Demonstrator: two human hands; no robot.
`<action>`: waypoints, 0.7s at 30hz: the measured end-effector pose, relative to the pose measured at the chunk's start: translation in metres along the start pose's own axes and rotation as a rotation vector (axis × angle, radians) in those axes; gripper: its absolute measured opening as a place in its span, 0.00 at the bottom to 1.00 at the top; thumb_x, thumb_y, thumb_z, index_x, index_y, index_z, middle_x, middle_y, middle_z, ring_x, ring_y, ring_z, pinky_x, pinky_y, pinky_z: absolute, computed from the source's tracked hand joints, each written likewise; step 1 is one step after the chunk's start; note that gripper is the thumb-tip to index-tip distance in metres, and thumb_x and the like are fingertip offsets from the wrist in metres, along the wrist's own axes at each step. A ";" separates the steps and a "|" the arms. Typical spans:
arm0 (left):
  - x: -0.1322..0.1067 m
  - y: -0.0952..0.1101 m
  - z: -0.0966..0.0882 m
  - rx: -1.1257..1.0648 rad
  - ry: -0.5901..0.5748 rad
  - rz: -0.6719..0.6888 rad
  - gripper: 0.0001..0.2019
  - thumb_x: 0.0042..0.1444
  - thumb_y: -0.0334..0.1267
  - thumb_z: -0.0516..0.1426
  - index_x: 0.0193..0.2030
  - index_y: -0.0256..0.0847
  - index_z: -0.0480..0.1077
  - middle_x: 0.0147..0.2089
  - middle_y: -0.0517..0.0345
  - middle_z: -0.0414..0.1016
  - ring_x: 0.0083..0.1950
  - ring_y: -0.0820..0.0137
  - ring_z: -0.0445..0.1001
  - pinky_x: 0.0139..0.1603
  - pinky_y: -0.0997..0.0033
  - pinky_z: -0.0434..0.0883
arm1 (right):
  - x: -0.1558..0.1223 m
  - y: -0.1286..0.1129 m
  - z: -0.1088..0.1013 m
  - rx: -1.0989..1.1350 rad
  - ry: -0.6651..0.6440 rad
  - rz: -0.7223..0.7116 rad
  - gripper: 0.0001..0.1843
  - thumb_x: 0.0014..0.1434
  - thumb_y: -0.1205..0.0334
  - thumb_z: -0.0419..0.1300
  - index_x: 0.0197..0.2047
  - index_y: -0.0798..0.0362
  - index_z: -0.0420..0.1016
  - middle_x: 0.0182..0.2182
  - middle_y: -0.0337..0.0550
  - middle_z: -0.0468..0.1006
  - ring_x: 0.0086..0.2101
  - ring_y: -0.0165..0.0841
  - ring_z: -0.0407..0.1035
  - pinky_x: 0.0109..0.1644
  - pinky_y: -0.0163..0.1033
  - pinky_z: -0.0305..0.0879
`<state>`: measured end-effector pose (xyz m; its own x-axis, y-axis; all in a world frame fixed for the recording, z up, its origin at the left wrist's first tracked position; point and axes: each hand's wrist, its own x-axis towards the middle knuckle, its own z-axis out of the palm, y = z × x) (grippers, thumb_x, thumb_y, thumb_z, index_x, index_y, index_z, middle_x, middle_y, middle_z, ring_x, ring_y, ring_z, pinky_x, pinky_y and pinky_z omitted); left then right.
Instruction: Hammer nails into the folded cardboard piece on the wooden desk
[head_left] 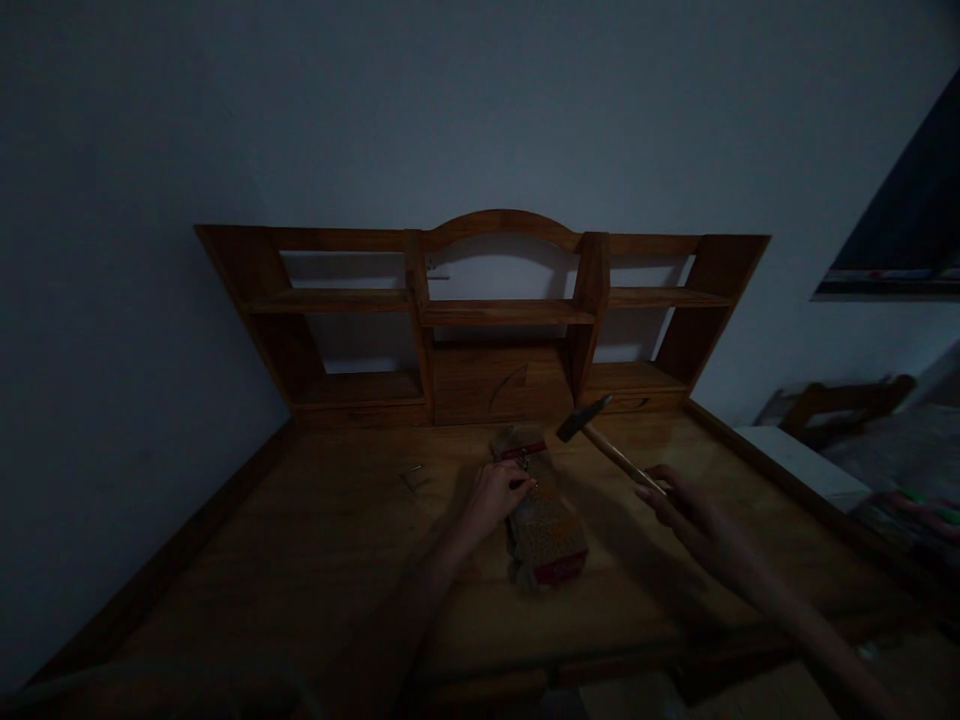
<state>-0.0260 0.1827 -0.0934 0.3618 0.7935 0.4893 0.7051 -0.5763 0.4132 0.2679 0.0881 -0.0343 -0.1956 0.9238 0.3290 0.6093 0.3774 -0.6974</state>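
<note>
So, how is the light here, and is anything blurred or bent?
Head view: very dim, corners almost black; soft shadows on the desk beside the patterned cloth under the left hand; the hammer in the right hand looks slightly soft; the shelf unit splays from lens distortion.

A bundle point(541, 520) is laid on the worktop point(315, 540) under the left fingers point(519, 486), a hammer point(600, 437) is held out leftward from the right fingers point(664, 492), and shelves point(495, 315) are set behind.

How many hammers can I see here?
1. The hammer is in the right hand, its head raised near the patterned block that the left hand touches; darkness may hide others.
</note>
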 end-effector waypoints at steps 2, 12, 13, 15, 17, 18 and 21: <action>0.000 0.001 -0.001 -0.001 -0.004 -0.011 0.12 0.60 0.44 0.55 0.37 0.43 0.78 0.37 0.60 0.75 0.37 0.73 0.71 0.36 0.75 0.60 | 0.004 0.006 -0.006 -0.058 -0.018 -0.015 0.17 0.67 0.46 0.48 0.41 0.51 0.65 0.27 0.40 0.70 0.28 0.34 0.67 0.31 0.37 0.60; 0.000 0.011 -0.011 0.038 -0.045 -0.031 0.12 0.60 0.44 0.54 0.39 0.43 0.78 0.36 0.59 0.74 0.36 0.73 0.71 0.34 0.74 0.58 | 0.006 0.009 0.016 -0.180 -0.069 -0.044 0.20 0.66 0.43 0.47 0.44 0.50 0.69 0.33 0.44 0.76 0.35 0.41 0.72 0.35 0.39 0.61; 0.000 0.012 -0.012 0.040 -0.053 -0.032 0.12 0.61 0.44 0.54 0.39 0.43 0.78 0.36 0.59 0.74 0.36 0.73 0.71 0.34 0.74 0.58 | 0.007 0.008 0.017 -0.193 -0.067 -0.048 0.20 0.66 0.43 0.47 0.45 0.50 0.69 0.33 0.44 0.76 0.35 0.42 0.72 0.36 0.39 0.61; 0.000 0.012 -0.013 0.046 -0.069 -0.043 0.12 0.61 0.44 0.54 0.40 0.43 0.78 0.37 0.58 0.74 0.36 0.72 0.71 0.34 0.74 0.58 | 0.010 0.005 0.018 -0.209 -0.071 -0.055 0.21 0.66 0.43 0.46 0.46 0.50 0.69 0.33 0.44 0.76 0.35 0.42 0.72 0.36 0.39 0.62; 0.000 0.011 -0.011 0.049 -0.067 -0.050 0.12 0.60 0.44 0.55 0.39 0.43 0.78 0.37 0.58 0.75 0.37 0.72 0.71 0.34 0.74 0.58 | 0.012 0.003 0.019 -0.220 -0.091 -0.059 0.21 0.66 0.43 0.46 0.45 0.50 0.69 0.32 0.43 0.76 0.33 0.41 0.72 0.35 0.39 0.61; 0.001 0.010 -0.010 0.044 -0.059 -0.045 0.12 0.60 0.44 0.55 0.39 0.43 0.78 0.37 0.59 0.75 0.37 0.72 0.71 0.34 0.74 0.59 | 0.013 0.003 0.019 -0.233 -0.097 -0.061 0.21 0.66 0.43 0.46 0.44 0.49 0.69 0.31 0.43 0.76 0.33 0.41 0.72 0.35 0.39 0.61; 0.001 0.006 -0.007 0.029 -0.038 -0.022 0.12 0.60 0.44 0.55 0.39 0.43 0.78 0.37 0.59 0.74 0.37 0.73 0.71 0.35 0.75 0.59 | 0.014 0.002 0.020 -0.272 -0.092 -0.068 0.19 0.67 0.43 0.46 0.44 0.48 0.69 0.31 0.41 0.76 0.33 0.40 0.72 0.35 0.39 0.61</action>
<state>-0.0252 0.1788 -0.0849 0.3685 0.8129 0.4511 0.7304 -0.5533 0.4004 0.2513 0.1031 -0.0436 -0.3042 0.9035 0.3018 0.7735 0.4192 -0.4754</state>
